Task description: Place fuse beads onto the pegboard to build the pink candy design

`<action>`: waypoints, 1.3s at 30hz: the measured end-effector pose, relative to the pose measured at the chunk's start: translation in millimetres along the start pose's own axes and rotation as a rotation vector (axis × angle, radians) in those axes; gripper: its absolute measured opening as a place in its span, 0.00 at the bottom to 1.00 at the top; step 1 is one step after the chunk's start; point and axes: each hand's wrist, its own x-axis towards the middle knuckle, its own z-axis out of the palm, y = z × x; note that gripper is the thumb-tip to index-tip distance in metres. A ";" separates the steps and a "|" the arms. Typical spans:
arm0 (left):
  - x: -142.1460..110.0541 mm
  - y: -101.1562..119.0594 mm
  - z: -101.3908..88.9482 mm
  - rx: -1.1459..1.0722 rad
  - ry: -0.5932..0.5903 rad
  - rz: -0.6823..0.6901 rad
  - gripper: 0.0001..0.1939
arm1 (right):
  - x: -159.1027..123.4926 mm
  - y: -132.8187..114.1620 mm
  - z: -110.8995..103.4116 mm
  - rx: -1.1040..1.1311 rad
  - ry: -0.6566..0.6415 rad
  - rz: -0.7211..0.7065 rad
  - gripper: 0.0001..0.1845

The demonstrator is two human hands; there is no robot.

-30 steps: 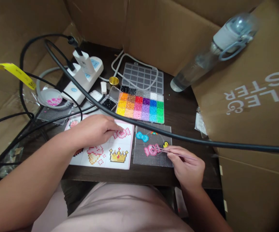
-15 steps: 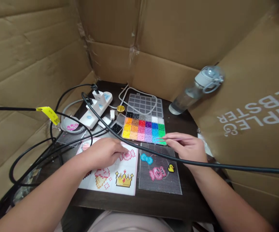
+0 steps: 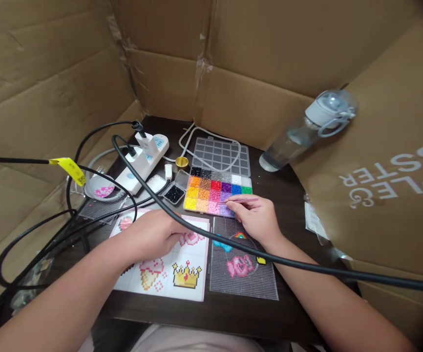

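Note:
My right hand (image 3: 257,217) pinches a pair of pink tweezers (image 3: 246,200). Their tips are over the pink and purple compartments of the bead box (image 3: 216,193), which holds small beads sorted by colour. My left hand (image 3: 156,233) lies on a printed pattern sheet (image 3: 155,288), its index finger stretched toward a pink candy picture (image 3: 192,238); its other fingers are partly hidden. Below my right hand is a clear pegboard (image 3: 243,288). On it are a pink bead candy (image 3: 240,266), a blue bead bow, a small rainbow and a yellow piece partly covered by the cable.
A black cable (image 3: 306,266) crosses in front of both hands. At the left stand a power strip (image 3: 131,173) and a small box of black beads (image 3: 175,194). A water bottle (image 3: 295,142) is at the back right. Cardboard walls enclose the table.
My right hand has moved left with the tweezers, from the blue and green beads to the pink and purple ones. My left hand stays on the sheet. The view has shifted slightly.

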 end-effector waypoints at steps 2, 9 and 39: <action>0.1 0.3 -0.8 0.004 -0.006 0.010 0.18 | 0.0 0.4 0.1 -0.003 0.008 -0.020 0.06; 0.3 -0.5 -0.7 -0.006 -0.010 -0.021 0.19 | -0.4 0.8 0.3 -0.014 -0.003 -0.010 0.07; 1.2 -1.6 -0.8 -0.043 -0.016 -0.022 0.19 | -35.3 -34.6 -40.5 0.098 0.262 -0.089 0.06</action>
